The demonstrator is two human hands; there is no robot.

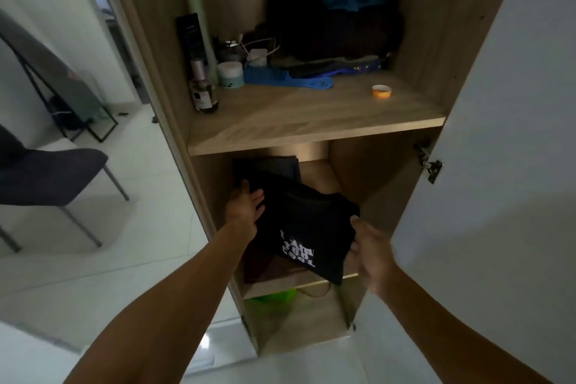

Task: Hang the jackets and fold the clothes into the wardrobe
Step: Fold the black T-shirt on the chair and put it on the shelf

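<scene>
**Two hands ease a folded shirt onto the middle shelf**

Two hands carry it. The left hand point(246, 201) lies flat, fingers straight, against the shirt's far-left edge; the folded black shirt point(304, 227) sits tilted, half inside the wardrobe point(314, 139). The right hand point(369, 254) pinches its near corner. Light and limp, it would likely sag unless supported underneath at both sides.

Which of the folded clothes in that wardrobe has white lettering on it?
The black shirt held in both hands at the middle shelf. The dark pile on the upper shelf and the brown garment beneath it show no print.
</scene>
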